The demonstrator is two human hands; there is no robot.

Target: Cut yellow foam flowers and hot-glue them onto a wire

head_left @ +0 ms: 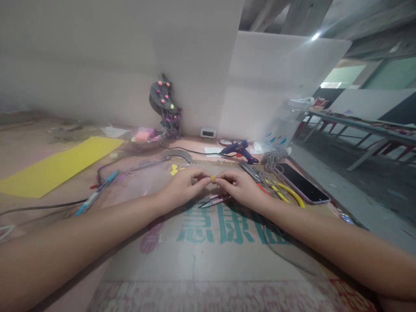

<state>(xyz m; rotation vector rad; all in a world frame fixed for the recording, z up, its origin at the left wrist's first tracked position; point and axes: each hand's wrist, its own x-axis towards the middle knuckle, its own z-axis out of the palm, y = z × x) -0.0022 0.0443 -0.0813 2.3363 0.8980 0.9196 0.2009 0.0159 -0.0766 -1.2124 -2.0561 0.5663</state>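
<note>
Between the fingertips of both hands sits a small yellow piece [212, 178], too small to make out its exact shape. My left hand [183, 187] pinches it from the left, thumb and forefinger together. From the other side my right hand [242, 187] pinches it the same way. Just below the hands, small pointed snips [212, 201] lie on the printed cardboard [201, 260]. Beyond my left hand are a few yellow cut-outs [174, 169] and a grey curved strip [178, 155].
Yellow sheet [65, 167] and blue pen [97, 193] lie left. At the back stand a grey crescent ornament [162, 99] and a small display [208, 132]. A blue glue gun [238, 149], yellow-handled tool [290, 193], grey yarn [273, 159], phone [302, 182] and bottle [282, 121] are right.
</note>
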